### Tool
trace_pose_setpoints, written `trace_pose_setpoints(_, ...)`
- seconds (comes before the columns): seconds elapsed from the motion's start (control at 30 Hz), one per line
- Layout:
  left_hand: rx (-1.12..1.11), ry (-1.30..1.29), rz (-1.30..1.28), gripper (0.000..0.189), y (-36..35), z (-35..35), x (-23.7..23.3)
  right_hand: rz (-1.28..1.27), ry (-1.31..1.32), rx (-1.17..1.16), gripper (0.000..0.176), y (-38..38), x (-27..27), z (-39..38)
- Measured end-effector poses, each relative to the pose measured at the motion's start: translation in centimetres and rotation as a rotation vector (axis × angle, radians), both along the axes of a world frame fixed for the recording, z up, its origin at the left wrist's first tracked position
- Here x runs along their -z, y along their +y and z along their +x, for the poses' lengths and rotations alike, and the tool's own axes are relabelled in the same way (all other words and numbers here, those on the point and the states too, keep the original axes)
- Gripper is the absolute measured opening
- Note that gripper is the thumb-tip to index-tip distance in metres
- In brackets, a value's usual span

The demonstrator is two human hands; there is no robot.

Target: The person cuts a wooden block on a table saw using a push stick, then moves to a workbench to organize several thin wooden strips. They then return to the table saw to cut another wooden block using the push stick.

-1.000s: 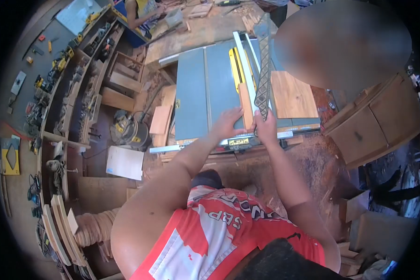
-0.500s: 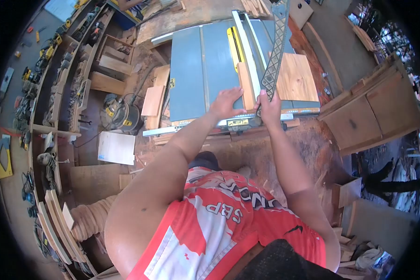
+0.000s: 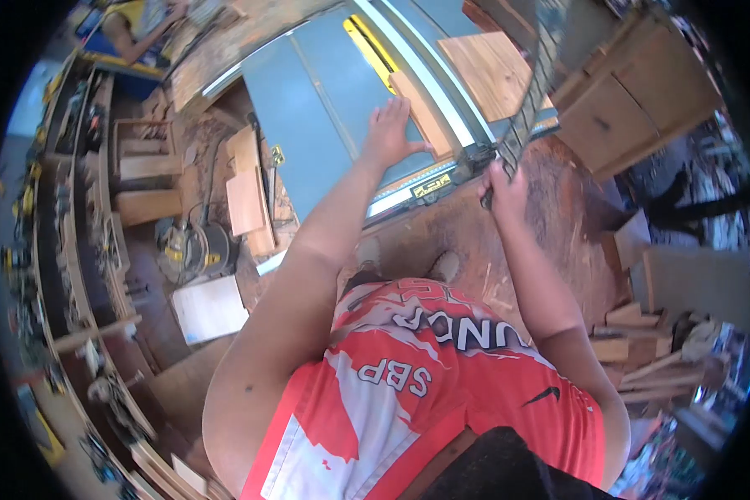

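My left hand lies flat on the grey table saw top, fingers stretched forward and thumb spread out. The thumb reaches the near end of a narrow wooden board, which lies along the metal fence. Beyond the board's far end is the yellow blade insert. My right hand is closed around the lower end of a long, flat, dark strip with a diamond pattern. That strip rises upward, slightly blurred, in front of the saw's right side.
A wide wooden panel lies right of the fence. Left of the saw are stacked boards, a shop vacuum and a white sheet. Shelves with tools line the left. Another person's arm shows at top left. A cabinet stands right.
The view has turned and shifted. My right hand has moved off the fence, right and toward me, with the patterned strip. My left hand stays beside the board, its fingers now pointing farther forward.
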State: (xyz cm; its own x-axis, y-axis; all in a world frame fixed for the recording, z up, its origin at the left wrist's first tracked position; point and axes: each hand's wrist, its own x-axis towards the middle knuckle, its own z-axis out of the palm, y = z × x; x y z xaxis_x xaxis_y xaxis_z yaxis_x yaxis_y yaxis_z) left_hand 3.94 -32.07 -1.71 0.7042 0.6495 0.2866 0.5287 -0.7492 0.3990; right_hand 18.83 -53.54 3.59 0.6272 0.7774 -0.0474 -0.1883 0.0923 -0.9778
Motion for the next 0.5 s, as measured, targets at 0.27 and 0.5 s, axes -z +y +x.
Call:
trace_pose_setpoints(0.27, 0.089, 0.014, 0.075, 0.113, 0.3, 0.1, 1.6, -0.199, 0.463, 0.538, 0.01, -7.6, 11.7, -10.3)
trace_pose_setpoints(0.5, 0.122, 0.03, 0.141, 0.108, -0.7, -0.4, 2.0, -0.05, 0.925, 0.505, 0.008, -2.7, 22.1, -15.0)
